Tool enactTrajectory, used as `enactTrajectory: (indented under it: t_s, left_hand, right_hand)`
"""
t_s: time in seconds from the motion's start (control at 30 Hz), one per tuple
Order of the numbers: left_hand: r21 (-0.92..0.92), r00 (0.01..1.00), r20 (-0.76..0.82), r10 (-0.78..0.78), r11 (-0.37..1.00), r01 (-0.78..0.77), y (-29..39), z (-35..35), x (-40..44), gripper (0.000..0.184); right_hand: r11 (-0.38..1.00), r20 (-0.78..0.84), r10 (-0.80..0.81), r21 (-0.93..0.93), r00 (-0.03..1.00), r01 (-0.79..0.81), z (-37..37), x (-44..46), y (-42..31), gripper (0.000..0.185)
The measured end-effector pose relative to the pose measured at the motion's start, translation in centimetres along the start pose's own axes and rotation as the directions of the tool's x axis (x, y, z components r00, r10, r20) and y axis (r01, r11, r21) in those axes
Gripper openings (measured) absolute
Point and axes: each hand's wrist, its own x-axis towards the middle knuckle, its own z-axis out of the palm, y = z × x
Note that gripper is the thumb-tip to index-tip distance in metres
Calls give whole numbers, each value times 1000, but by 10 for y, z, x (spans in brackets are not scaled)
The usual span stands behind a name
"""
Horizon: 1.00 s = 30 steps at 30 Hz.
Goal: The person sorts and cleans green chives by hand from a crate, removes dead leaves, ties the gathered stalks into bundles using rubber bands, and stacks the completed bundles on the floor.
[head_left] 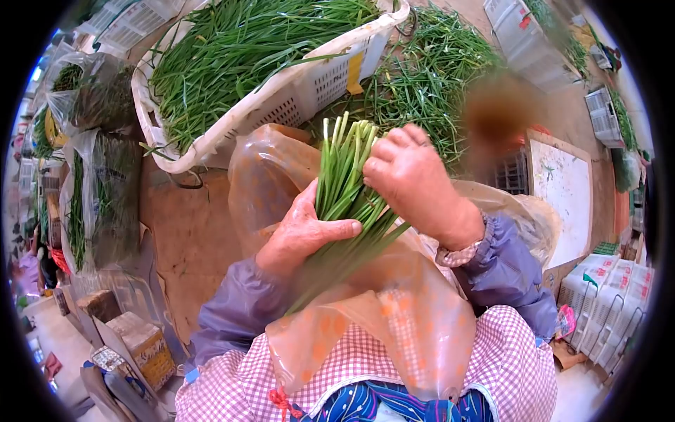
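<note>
A bunch of long green leafy stalks (344, 179) with pale cut ends pointing up lies across my left hand (306, 232), whose fingers wrap round it from below with the thumb on top. My right hand (404, 169) is at the upper right of the bunch, its fingers curled in against the stalks near the pale ends. The leaf tips trail down to the lower left over the clear orange-patterned plastic (436, 302) on my lap.
Beyond my hands stands a white plastic crate (309, 84) heaped with green stalks. Loose greens (436, 77) lie on the floor to its right. A white board (562, 190) and stacked crates (608, 302) are at right; bagged greens (105, 190) and boxes (140, 352) at left.
</note>
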Motion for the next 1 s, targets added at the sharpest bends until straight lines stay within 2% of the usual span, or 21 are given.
enactTrajectory:
  t_s: [0.07,0.13,0.2,0.23,0.27,0.33,0.37,0.4,0.47,0.5,0.53,0.57,0.6,0.67,0.73,0.87,0.93,0.97,1.0]
  left_hand:
    - [-30,1000,2,-5,1000,5,2,3,1,70]
    - [-58,1000,11,-14,998,15,2,5,2,71]
    - [-19,1000,14,8,1000,-7,0,5,3,71]
    - [-23,1000,17,5,1000,-5,-1,5,3,71]
    - [-18,1000,19,15,1000,-15,-2,4,3,71]
    - [-12,1000,17,23,1000,-23,-2,2,2,71]
    - [-4,1000,15,18,1000,-18,-1,1,1,71]
    - [3,1000,10,13,1000,-13,-1,0,0,71]
    - [4,1000,-8,10,1000,-10,3,1,-3,73]
    - [5,1000,-16,14,1000,-14,5,1,-2,74]
    - [1,1000,-19,18,1000,-18,5,0,1,74]
    - [-15,1000,-22,9,1000,-10,4,-1,1,74]
    - [-28,1000,-24,-2,1000,2,2,-1,1,74]
    - [-69,1000,-23,-19,997,17,3,3,2,74]
    - [-54,1000,-4,-10,998,10,3,2,2,73]
    - [-115,996,-54,-69,991,63,6,3,-3,73]
    - [-74,1000,-17,-25,997,24,5,0,-4,68]
    - [-72,1000,-14,-18,997,17,5,0,-4,68]
    - [-56,1000,-5,-17,998,17,6,0,-3,69]
  right_hand:
    - [984,-119,-149,-111,982,136,12,-5,-2,9]
    - [993,-67,-109,-62,992,105,7,-7,2,8]
    - [999,-195,-4,41,981,12,14,-12,14,18]
    - [998,-213,16,59,977,-4,10,-13,22,12]
    - [989,-388,104,139,916,-54,19,-13,32,16]
    - [955,-497,295,189,816,-230,21,-14,66,1]
    - [874,-548,473,188,690,-449,7,-14,80,10]
    - [866,-580,435,60,689,-496,2,-25,116,14]
    - [819,-481,564,225,671,-528,-3,-50,156,13]
    - [822,-518,445,-87,730,-563,-6,-52,153,13]
    - [739,-510,324,-390,797,-550,-12,-51,143,25]
    - [897,-460,283,-183,842,-402,-12,-51,124,31]
    - [972,-423,231,51,876,-231,-15,-41,85,37]
    - [910,-18,144,394,989,-125,-20,-40,21,28]
    - [973,60,1,229,998,-15,-13,-32,-18,12]
    - [972,-19,-15,233,1000,19,17,-33,-27,7]
    - [860,-113,83,511,990,-14,20,-33,-26,6]
    - [863,-118,80,505,990,-10,13,-34,-23,6]
    - [557,157,173,798,972,-228,-4,-35,-20,5]
